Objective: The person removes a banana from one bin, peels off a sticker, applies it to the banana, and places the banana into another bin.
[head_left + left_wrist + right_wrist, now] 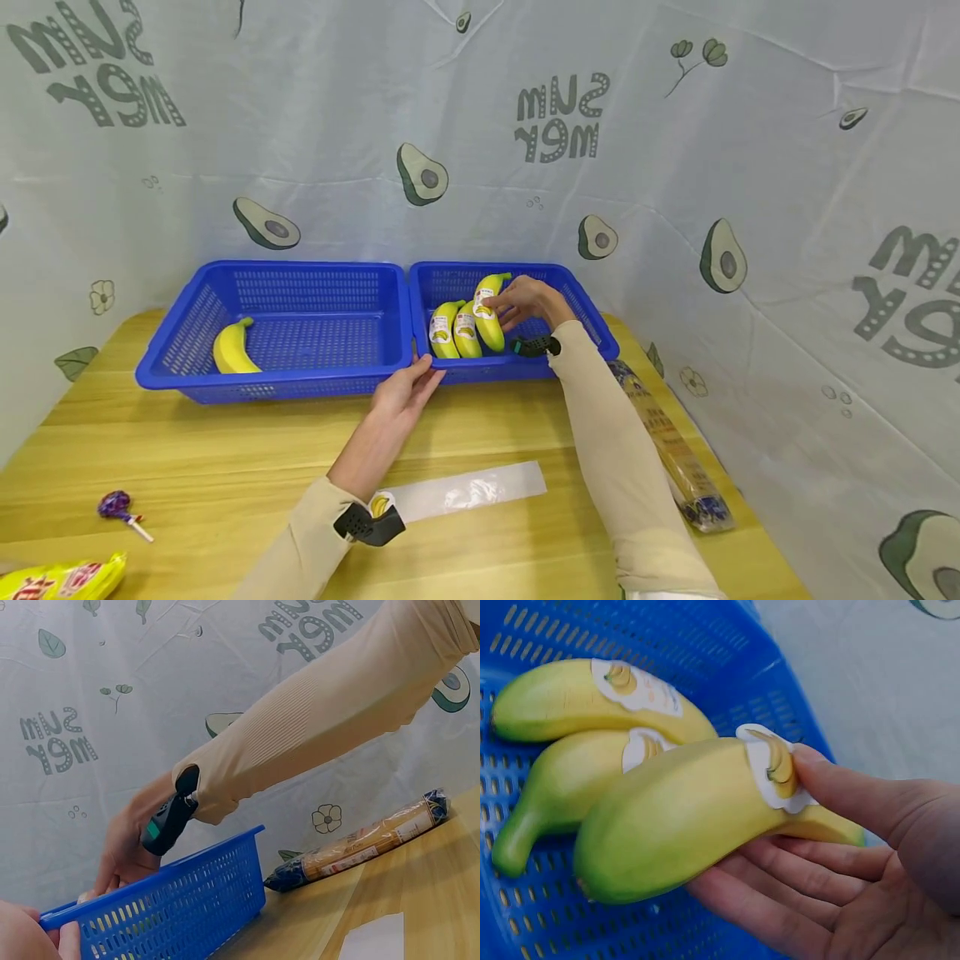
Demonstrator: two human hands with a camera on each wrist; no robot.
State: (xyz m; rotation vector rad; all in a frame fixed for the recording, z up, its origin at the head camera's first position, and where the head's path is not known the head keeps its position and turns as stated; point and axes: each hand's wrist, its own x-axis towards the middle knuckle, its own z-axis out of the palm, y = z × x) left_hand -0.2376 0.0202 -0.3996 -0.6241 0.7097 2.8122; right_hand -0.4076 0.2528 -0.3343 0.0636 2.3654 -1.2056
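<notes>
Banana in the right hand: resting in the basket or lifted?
Cannot tell for sure. The right hand cradles the stickered yellow banana inside the right blue plastic basket, against two other stickered bananas.

- My left hand (30, 930) is cut off at the left wrist view's bottom corner; only a bit of it shows on the basket rim (150, 889).
- My right arm blocks the bananas there.
- My right hand (840, 855) runs off the frame's lower right edge.
- The yellow packet (63, 579) is clipped at the bottom edge; its print is unreadable.
- The noodle pack (671, 446) label is too small to read.
</notes>
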